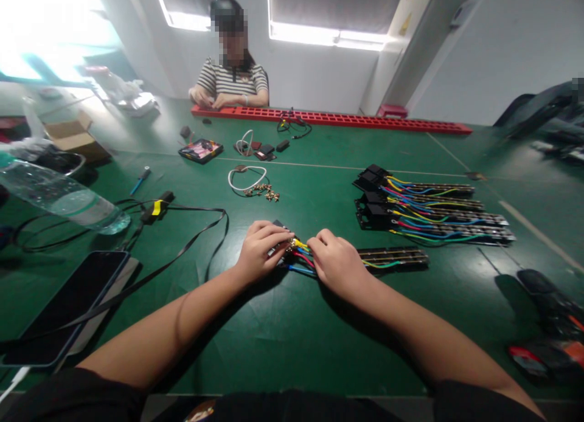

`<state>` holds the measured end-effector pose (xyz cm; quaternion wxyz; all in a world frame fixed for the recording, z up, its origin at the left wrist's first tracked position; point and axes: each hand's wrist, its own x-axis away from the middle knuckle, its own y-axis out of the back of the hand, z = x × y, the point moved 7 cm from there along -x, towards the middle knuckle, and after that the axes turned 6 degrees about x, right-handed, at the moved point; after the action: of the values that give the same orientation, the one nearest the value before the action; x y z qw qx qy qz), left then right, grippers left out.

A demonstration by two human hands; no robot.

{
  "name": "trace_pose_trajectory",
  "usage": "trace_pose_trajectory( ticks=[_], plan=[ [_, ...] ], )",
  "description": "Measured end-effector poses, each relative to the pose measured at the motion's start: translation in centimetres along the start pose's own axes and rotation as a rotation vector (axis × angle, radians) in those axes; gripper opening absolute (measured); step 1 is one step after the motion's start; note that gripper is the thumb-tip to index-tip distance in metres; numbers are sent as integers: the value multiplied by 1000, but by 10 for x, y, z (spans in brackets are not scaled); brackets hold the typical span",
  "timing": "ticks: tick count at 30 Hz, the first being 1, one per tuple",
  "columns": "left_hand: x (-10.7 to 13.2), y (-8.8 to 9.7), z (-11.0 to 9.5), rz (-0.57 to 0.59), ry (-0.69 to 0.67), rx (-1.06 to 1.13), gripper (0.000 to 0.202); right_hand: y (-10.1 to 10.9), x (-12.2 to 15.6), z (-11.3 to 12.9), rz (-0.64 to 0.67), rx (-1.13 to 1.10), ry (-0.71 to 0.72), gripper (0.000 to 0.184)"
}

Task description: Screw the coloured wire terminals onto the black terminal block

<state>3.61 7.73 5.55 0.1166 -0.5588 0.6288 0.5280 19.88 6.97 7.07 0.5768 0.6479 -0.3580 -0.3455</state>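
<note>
Now | left fingers [262,242] grip black block [278,224] | right fingers [318,244] pinch yellow wires [300,244] | open cardboard box [68,131], contents hidden

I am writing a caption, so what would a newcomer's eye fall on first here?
Probably the bare left hand and bare right hand at the centre, over yellow, red and blue wires of a long dark strip. Next, the row of dark wired strips on the right, and the long red slotted bar across the far side of the green table.
</note>
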Motion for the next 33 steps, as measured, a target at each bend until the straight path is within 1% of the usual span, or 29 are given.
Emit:
trace_pose_trajectory(
  ticks=[5, 9, 12, 15, 19, 22, 25, 29, 33],
  plan=[
    [1, -2, 4, 3, 38, 0, 16, 0, 1, -1, 46, 27, 11, 23],
    [2, -3, 6, 13, 53, -17, 17, 3, 2, -1, 97, 62, 5, 25],
    [3, 0, 8, 16, 55, -40, 20, 7, 3, 0, 143, 111, -7, 28],
    [4, 7, 8, 34, 9, -77, 25, 10, 5, 1, 171, 125, -11, 28],
    [8, 16, 11, 68, -64, -98, 29, 11, 5, 0, 163, 117, -20, 29],
    [10, 18, 14, 60, -60, -92, 23, 8, 4, -2, 134, 110, -12, 28],
    [11, 15, 14, 49, -68, -71, 18, 4, 2, -5, 111, 103, -4, 24],
    [12, 9, 10, 74, -113, -76, 21, 1, 0, -10, 98, 60, -7, 21],
    [13, 9, 9, 67, -103, -98, 21, -1, -2, -13, 96, 32, -10, 22]
  ],
)
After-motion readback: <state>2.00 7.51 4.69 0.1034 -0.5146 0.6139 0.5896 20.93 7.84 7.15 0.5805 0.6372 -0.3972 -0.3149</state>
